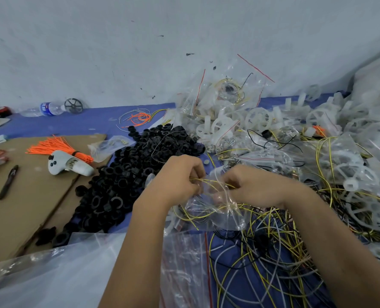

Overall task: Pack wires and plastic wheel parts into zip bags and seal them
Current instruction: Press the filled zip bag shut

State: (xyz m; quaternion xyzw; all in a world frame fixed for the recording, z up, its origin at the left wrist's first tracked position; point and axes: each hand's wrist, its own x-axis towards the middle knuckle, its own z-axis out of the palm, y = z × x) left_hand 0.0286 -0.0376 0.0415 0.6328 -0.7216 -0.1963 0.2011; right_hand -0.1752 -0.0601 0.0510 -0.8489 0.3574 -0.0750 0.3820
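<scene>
A crinkled clear plastic zip bag holding thin yellow wires is pinched at its mouth by the left hand and the right hand, fingers curled. Left of the bag, a heap of matte black plastic rings is seen; right of it, translucent white spoked wheels are piled.

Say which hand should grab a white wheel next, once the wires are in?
Probably the right hand. The white wheels lie piled on its side, while the left hand sits beside the black rings. Both hands now pinch the zip bag and yellow wires.
</scene>
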